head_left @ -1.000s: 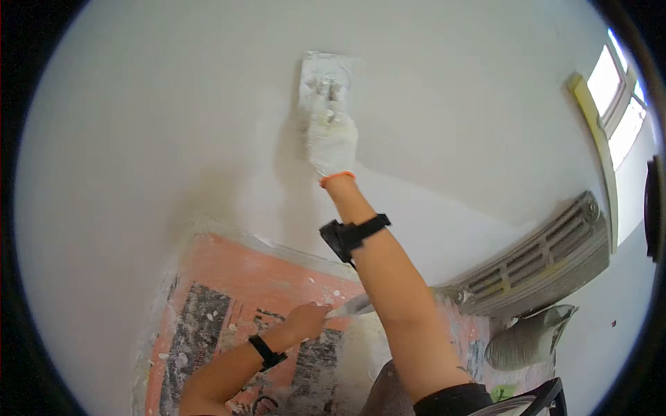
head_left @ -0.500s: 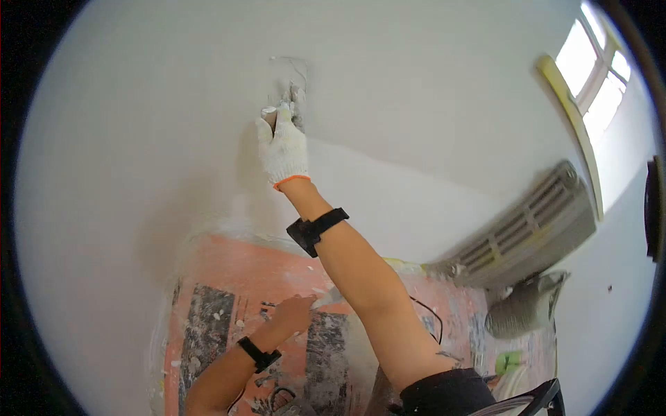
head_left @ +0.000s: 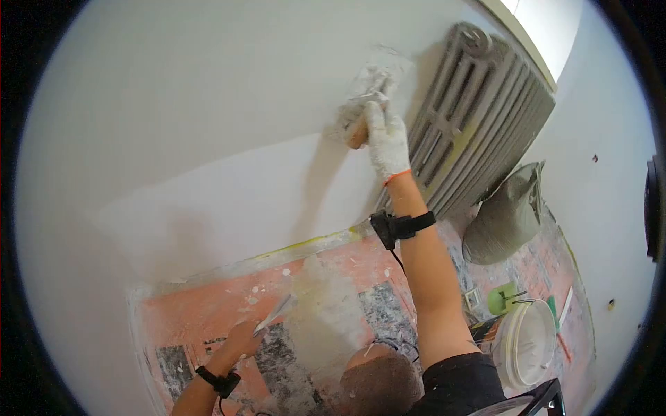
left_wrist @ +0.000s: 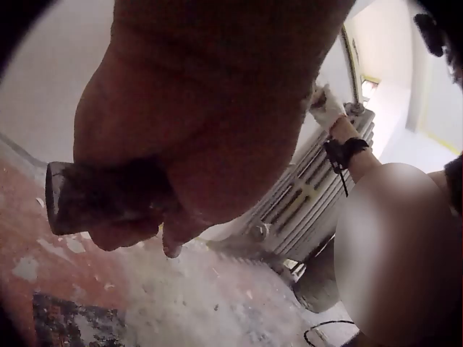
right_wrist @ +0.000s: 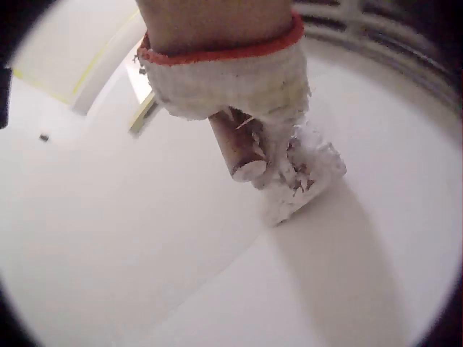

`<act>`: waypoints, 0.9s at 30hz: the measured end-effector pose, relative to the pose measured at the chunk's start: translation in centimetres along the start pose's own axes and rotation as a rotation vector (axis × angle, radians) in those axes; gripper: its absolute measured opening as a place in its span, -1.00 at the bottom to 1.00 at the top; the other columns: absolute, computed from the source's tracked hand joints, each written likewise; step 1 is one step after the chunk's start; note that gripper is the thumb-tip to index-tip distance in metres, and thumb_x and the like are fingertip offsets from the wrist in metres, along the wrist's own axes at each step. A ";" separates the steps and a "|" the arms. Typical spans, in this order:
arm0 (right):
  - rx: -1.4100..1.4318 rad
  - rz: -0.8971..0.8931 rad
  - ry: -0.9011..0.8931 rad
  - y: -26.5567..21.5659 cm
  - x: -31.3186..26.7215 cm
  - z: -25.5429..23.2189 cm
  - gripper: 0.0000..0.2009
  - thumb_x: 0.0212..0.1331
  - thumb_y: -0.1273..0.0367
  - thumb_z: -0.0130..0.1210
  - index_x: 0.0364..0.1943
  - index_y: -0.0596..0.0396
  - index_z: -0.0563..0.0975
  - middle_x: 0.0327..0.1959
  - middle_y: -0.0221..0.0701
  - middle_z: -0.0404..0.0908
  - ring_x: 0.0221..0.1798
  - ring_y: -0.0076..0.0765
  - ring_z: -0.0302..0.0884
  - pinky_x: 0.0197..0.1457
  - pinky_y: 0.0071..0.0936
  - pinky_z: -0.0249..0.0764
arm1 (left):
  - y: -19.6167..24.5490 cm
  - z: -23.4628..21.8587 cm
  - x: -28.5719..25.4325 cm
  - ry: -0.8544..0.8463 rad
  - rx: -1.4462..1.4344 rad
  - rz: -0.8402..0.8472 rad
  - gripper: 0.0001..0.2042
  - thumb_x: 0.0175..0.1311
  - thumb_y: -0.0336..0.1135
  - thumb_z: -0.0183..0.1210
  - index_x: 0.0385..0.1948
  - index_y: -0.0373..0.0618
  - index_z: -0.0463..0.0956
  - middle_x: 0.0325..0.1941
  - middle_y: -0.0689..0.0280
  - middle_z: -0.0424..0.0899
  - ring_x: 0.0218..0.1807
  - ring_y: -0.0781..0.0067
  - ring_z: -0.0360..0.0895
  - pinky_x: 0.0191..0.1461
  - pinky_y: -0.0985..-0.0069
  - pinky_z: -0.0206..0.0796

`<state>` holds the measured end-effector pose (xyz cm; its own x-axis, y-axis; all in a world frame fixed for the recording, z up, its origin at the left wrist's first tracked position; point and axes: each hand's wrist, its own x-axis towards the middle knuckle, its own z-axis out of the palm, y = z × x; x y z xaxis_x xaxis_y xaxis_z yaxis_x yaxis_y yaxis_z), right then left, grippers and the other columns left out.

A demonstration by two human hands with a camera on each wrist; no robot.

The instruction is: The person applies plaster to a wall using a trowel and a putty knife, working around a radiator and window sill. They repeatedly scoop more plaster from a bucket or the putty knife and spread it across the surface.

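My right hand (head_left: 390, 144), in a white knit glove with an orange cuff, grips the wooden handle (right_wrist: 242, 153) of a plastering trowel (head_left: 378, 76). White plaster coats the trowel, and its plate lies against the wall (head_left: 229, 90) just left of the radiator. The handle's round end pokes out below the glove in the right wrist view. Low over the floor, my bare left hand (head_left: 243, 338) holds a putty knife (head_left: 276, 312), its blade pointing up and right. In the left wrist view the fingers wrap round the dark handle (left_wrist: 108, 199); the blade is hidden there.
A grey ribbed radiator (head_left: 479, 114) stands along the wall at right. Beyond it are a full sack (head_left: 501, 220) and a white bucket (head_left: 535, 343) beside a green object (head_left: 498, 299). Plaster-spattered orange and black sheeting (head_left: 201, 305) covers the floor.
My right hand has carried the trowel rightward across the wall, close to the radiator. The head view has turned right, bringing in the bucket. My left hand still holds the putty knife.
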<state>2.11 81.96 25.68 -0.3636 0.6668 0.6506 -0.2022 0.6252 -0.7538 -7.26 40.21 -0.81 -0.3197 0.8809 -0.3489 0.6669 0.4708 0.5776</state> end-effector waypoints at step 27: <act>0.400 0.174 -0.504 -9.3 1.4 10.3 -0.46 0.41 -0.08 -0.07 -0.49 0.10 0.58 -0.75 -0.41 0.46 -0.84 -0.57 0.16 -0.77 -0.56 0.08 | -1.8 1.3 5.4 -0.046 -0.065 -0.058 -0.61 0.39 -0.12 0.10 0.14 -0.12 0.51 -0.03 0.02 0.71 -0.03 -0.03 0.68 0.05 0.11 0.49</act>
<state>-5.93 72.88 32.70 -0.7826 0.4124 0.4664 -0.3885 0.2618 -0.8835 -9.31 44.06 -4.71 -0.3244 0.8497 -0.4157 0.6024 0.5244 0.6018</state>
